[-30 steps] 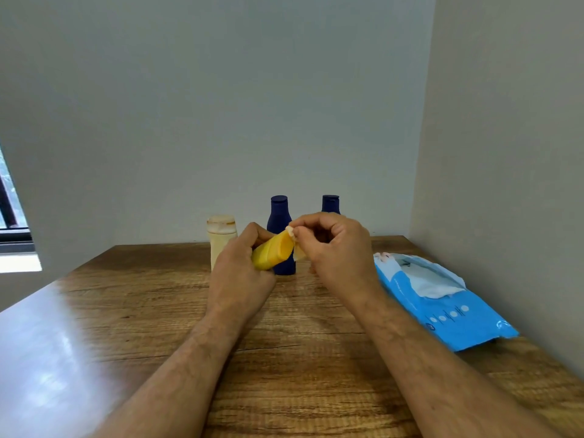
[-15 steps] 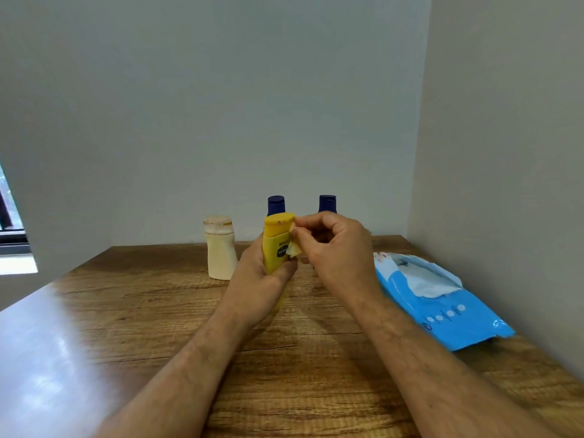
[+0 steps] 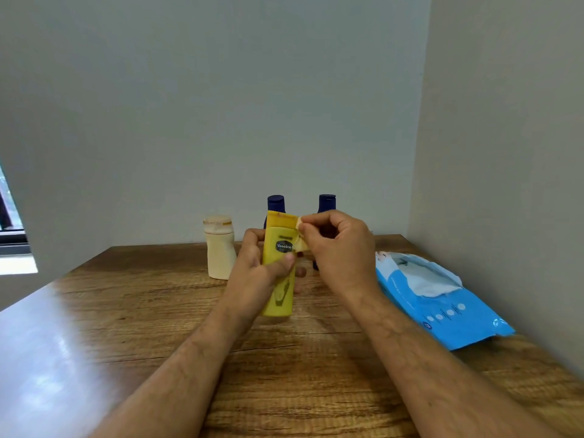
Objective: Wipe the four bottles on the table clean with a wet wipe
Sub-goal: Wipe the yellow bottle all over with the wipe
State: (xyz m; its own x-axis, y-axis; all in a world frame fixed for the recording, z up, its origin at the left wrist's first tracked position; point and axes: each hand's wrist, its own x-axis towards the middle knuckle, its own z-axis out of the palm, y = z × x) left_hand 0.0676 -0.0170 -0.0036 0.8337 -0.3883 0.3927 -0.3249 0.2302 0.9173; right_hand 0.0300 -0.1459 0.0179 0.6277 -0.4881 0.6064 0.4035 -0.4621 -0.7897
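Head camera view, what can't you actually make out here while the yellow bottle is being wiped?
- Two dark blue bottles: only caps and slivers show; the hands and yellow bottle cover their bodies.
- Wipe: mostly buried in the right hand, so its size and cleanliness are unclear.
- Yellow bottle's back: faces away, and the left hand grip covers one side.
- Blue wipe pack print: too small to read.

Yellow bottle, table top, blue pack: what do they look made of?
Yellow bottle, held upright in the left hand: looks like opaque plastic, smooth with a slight sheen, printed label.
Table: wood-grain surface, probably laminate or varnished wood; the left part glares glossy.
Blue pack: thin flexible plastic film, shiny and crinkled, with a white wipe showing at the opening.
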